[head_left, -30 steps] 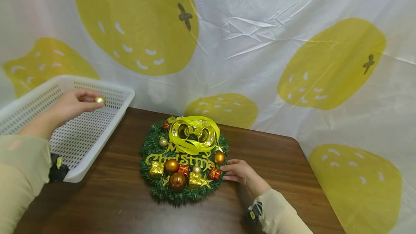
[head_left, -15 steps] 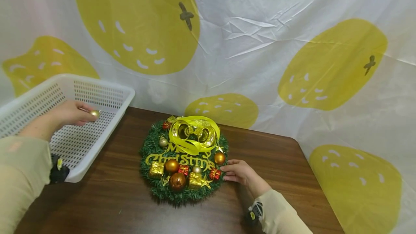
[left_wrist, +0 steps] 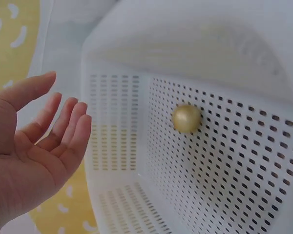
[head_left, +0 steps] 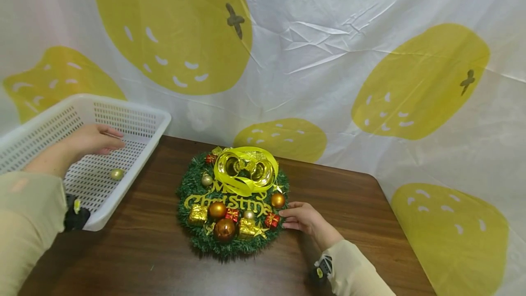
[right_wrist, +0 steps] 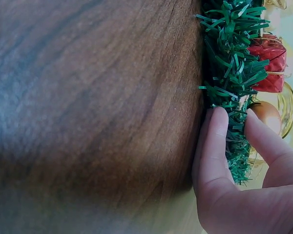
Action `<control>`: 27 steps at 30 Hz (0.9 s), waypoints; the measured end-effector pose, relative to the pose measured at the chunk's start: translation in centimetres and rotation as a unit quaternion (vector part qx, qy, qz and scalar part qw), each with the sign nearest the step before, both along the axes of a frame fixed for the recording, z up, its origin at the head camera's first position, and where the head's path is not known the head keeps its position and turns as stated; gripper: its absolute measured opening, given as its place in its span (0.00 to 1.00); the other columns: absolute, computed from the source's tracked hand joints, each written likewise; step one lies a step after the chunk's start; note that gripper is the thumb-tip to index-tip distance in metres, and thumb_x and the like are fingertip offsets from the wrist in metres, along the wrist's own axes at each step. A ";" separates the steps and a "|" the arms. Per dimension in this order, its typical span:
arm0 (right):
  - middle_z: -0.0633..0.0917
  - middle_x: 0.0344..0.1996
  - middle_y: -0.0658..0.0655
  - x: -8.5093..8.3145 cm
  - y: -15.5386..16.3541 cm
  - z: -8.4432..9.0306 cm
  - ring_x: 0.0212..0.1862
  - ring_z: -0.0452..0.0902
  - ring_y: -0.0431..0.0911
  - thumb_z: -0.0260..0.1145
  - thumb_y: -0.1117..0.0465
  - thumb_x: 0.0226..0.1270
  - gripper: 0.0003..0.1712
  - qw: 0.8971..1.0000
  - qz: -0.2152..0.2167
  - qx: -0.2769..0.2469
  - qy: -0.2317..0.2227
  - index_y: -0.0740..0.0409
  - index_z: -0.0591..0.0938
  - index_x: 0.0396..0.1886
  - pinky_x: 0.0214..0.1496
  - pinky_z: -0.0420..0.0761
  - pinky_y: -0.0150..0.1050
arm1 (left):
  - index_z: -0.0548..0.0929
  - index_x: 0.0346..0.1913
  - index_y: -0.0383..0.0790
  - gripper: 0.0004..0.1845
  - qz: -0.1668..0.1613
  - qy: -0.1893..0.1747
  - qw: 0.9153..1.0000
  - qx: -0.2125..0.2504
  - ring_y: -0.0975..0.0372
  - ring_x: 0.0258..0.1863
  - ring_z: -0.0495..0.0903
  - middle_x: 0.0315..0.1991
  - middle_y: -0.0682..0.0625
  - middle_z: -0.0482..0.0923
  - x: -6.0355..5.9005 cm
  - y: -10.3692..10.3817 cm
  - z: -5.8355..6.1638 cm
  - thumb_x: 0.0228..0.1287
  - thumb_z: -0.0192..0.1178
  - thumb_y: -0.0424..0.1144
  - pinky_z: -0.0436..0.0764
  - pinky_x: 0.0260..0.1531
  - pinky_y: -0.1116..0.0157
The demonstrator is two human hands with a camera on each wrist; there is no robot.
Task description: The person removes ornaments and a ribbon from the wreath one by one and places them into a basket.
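Note:
A small gold ball ornament point(head_left: 117, 174) lies on the perforated floor of the white plastic basket point(head_left: 134, 172). Above it, inside the basket, hovers my left hand point(head_left: 92, 140), palm bare and fingers loosely extended; the left wrist view shows the gold ball point(left_wrist: 186, 118) well apart from the fingertips. Flat on the table is a green tinsel Christmas wreath point(head_left: 223, 249). My right hand point(head_left: 306, 220) holds its right edge. In the right wrist view, the thumb and fingers pinch the tinsel between them, close to an orange ball point(right_wrist: 266, 116).
Gold bells with a yellow ribbon point(head_left: 245, 170) lie on the upper part of the wreath. Baubles and small gift boxes cover its lower part. The brown wooden table point(head_left: 349, 204) meets a white curtain point(head_left: 312, 81) with yellow fruit prints at its back edge.
My left hand lowered the gold ball into the basket and let go of it; the ball now rests on the basket floor. The right hand and the wreath stay where they were.

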State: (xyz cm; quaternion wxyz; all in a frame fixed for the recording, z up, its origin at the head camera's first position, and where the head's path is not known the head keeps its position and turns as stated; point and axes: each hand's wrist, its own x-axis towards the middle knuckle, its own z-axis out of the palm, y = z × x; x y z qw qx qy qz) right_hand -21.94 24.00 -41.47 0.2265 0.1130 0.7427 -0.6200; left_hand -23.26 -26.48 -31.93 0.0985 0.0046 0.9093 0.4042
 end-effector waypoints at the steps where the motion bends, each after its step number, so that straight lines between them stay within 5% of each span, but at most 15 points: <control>1: 0.76 0.31 0.55 0.0 0.0 0.0 0.28 0.75 0.41 0.61 0.71 0.62 0.39 1.000 -0.002 -0.001 0.000 0.77 0.53 0.68 0.32 0.83 0.31 | 0.60 0.64 0.21 0.33 -0.004 0.003 1.000 0.002 0.38 0.57 0.69 0.60 0.24 0.62 0.0 0.2 0.2 0.68 0.52 0.44 0.75 0.56 0.50; 7: 0.76 0.31 0.56 -0.1 0.0 -0.1 0.28 0.76 0.41 0.61 0.72 0.61 0.38 1.000 -0.003 -0.004 0.000 0.77 0.54 0.67 0.31 0.83 0.31 | 0.58 0.67 0.27 0.35 -0.021 0.013 1.000 0.009 0.37 0.59 0.68 0.64 0.26 0.60 -0.1 2.0 1.4 0.69 0.51 0.49 0.68 0.60 0.44; 15: 0.75 0.30 0.55 0.0 0.1 -0.1 0.27 0.75 0.40 0.61 0.72 0.61 0.38 1.000 -0.005 -0.005 0.003 0.77 0.54 0.67 0.31 0.83 0.31 | 0.56 0.69 0.28 0.35 -0.037 0.026 0.997 0.061 0.41 0.62 0.65 0.65 0.28 0.59 -1.0 4.5 2.3 0.69 0.52 0.47 0.70 0.61 0.50; 27: 0.75 0.34 0.58 0.0 0.1 0.0 0.29 0.76 0.41 0.61 0.71 0.61 0.39 1.000 -0.007 0.003 0.002 0.77 0.54 0.67 0.33 0.84 0.32 | 0.56 0.69 0.30 0.31 -0.077 0.065 0.982 0.158 0.45 0.62 0.66 0.66 0.32 0.61 -2.3 8.5 3.0 0.69 0.53 0.40 0.71 0.61 0.54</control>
